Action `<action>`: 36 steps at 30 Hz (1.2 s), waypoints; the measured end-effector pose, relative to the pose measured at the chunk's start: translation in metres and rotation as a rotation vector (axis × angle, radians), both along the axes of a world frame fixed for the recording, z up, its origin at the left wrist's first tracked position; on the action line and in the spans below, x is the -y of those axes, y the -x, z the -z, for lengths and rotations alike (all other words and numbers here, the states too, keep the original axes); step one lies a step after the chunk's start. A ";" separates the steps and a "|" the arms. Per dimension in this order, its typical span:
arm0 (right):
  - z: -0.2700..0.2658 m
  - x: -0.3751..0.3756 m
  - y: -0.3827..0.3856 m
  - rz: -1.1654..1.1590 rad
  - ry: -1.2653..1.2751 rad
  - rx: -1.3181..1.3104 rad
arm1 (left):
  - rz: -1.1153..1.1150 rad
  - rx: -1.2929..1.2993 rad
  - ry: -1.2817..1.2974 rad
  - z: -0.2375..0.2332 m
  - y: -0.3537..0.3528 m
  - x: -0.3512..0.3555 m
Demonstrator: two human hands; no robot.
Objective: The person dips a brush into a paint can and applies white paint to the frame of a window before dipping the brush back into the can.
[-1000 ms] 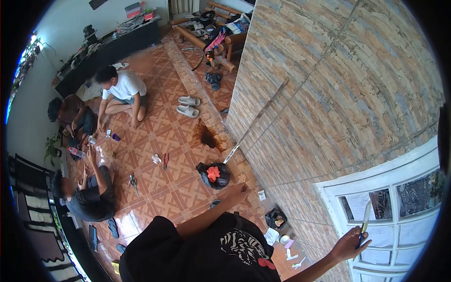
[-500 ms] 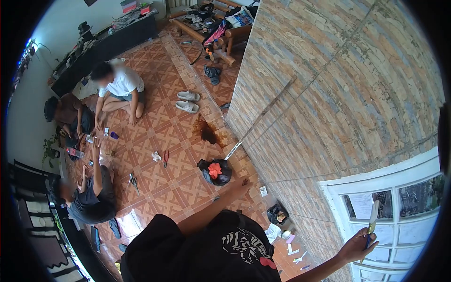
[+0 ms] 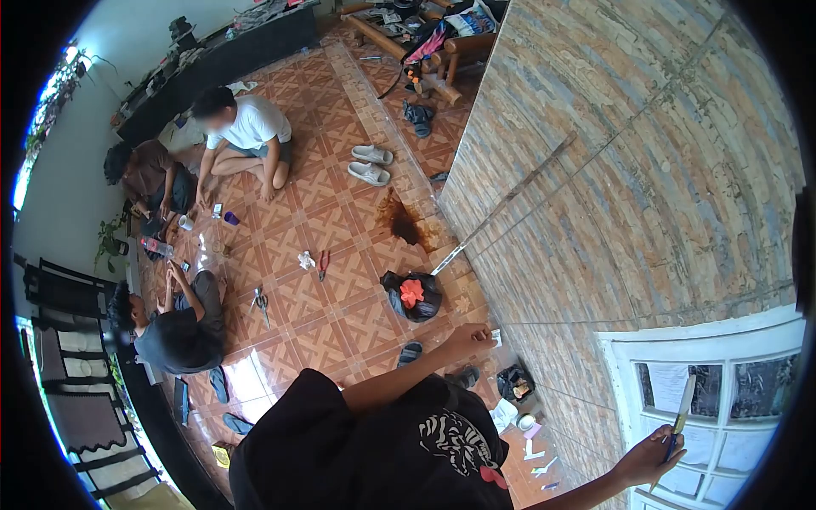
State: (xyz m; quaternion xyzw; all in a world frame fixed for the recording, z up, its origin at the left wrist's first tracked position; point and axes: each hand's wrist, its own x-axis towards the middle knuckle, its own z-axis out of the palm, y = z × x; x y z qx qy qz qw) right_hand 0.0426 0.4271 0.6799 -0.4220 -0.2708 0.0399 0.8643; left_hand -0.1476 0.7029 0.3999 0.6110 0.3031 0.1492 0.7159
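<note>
My left hand (image 3: 469, 340) reaches out beside the stone-patterned wall (image 3: 612, 212), its fingers loosely curled and apart, with nothing visible in them. A small white item (image 3: 496, 337) lies just beyond its fingertips. Below and to the right, my right hand (image 3: 650, 460) grips a long thin tool (image 3: 682, 417) with a pale flat end pointing up, in front of the white-framed window (image 3: 615, 357). A black plastic bag (image 3: 425, 303) with a red item (image 3: 411, 293) in it stands on the floor above my left hand.
Three people sit on the tiled floor: one in white (image 3: 251, 123), one in brown (image 3: 149, 170), one in dark clothes (image 3: 181, 340). Scissors (image 3: 261, 304), red-handled pliers (image 3: 323, 264), grey sandals (image 3: 370, 173) and a dark stain (image 3: 404, 225) are on the floor. A long strip (image 3: 501, 208) leans on the wall.
The view has shifted, so the room appears farther right. My left hand is slightly nearer the small white item. The person in dark clothes has lowered a raised arm. Striped footwear has come into view.
</note>
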 end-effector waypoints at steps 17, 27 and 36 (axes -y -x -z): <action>0.018 0.041 -0.082 -0.024 0.037 0.057 | 0.007 -0.139 -0.007 -0.048 -0.052 0.025; 0.003 0.067 -0.130 -0.016 -0.051 0.069 | 0.029 -0.002 0.051 -0.018 -0.124 0.081; -0.041 0.069 -0.134 0.178 0.154 0.358 | 0.053 0.059 0.096 -0.018 -0.155 0.118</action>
